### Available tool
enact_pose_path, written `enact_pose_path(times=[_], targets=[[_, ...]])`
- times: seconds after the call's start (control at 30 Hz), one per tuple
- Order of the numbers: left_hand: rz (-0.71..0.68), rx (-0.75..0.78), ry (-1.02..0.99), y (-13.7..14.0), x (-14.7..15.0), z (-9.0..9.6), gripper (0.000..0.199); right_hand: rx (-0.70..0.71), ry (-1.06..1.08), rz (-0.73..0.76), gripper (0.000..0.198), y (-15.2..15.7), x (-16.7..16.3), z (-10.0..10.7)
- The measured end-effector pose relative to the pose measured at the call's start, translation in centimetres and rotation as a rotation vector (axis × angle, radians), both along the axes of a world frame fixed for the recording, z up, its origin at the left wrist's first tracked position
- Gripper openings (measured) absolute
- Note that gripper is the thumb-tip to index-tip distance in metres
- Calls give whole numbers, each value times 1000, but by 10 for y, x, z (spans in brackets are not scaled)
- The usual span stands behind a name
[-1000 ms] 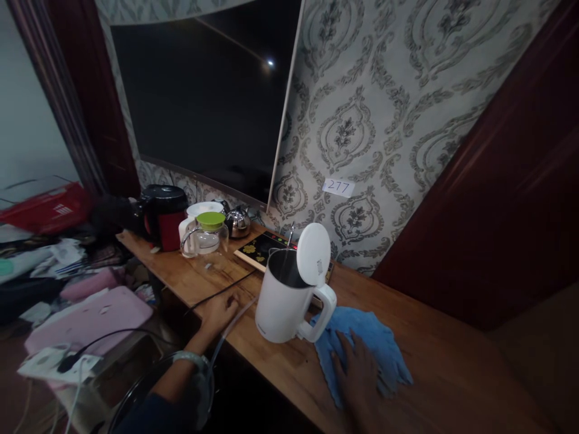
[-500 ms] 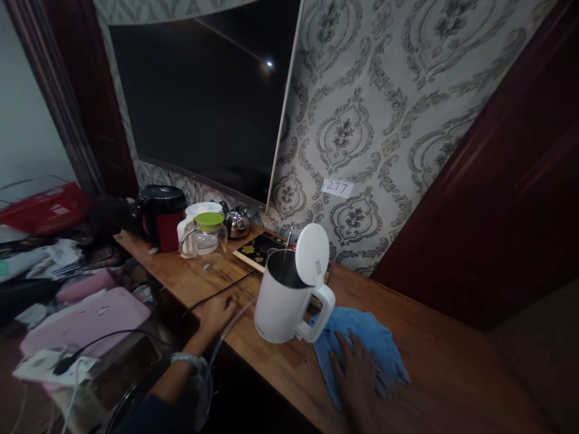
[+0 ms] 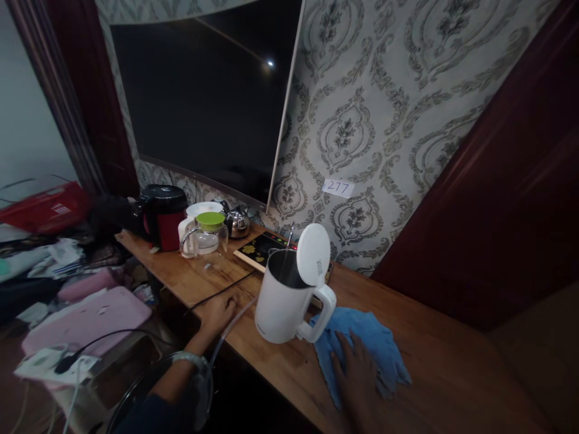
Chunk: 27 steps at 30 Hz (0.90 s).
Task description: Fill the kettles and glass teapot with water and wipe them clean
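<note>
A white electric kettle [image 3: 281, 304] stands upright on the wooden table with its lid [image 3: 313, 254] raised. A thin metal spout [image 3: 291, 234] shows behind and above its open mouth. My left hand [image 3: 218, 313] rests at the table's front edge, left of the kettle and apart from it. Its fingers are curled in, with nothing visible in them. Between that hand and the kettle runs a clear hose [image 3: 235, 319]. Right of the handle, my right hand [image 3: 357, 367] lies flat with spread fingers on a crumpled blue cloth [image 3: 375, 343].
Behind the kettle lies a black tea stove panel [image 3: 256, 248]. Farther left stand a glass pot with a green lid [image 3: 210, 222], a steel teapot [image 3: 238, 222] and a red-black kettle [image 3: 167, 220]. A power strip [image 3: 54, 364] sits beside a pink box [image 3: 90, 322].
</note>
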State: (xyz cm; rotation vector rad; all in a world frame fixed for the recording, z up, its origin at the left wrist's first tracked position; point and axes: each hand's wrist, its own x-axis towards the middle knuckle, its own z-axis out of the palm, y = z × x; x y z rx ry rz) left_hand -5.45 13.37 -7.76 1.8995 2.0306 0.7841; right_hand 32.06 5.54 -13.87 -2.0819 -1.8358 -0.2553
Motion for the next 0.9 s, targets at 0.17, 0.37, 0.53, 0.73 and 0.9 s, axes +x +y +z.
enact_pose_path(times=[0.17,0.37,0.53,0.73,0.9], targets=[[-6,13,-14,0,0,-1,23,-8,1,0,52,-2,-2,3],[-10,6,-47,-2,0,2,23,-18,-17,-4,53,-1,-1,2],[-13,15,-64,-2,1,4,22,-11,-17,-8,52,0,0,0],[-25,20,-60,0,-1,-1,22,-22,-17,-11,51,-1,-1,2],[-23,39,-37,1,-3,-2,24,-31,-18,-8,50,1,-3,6]])
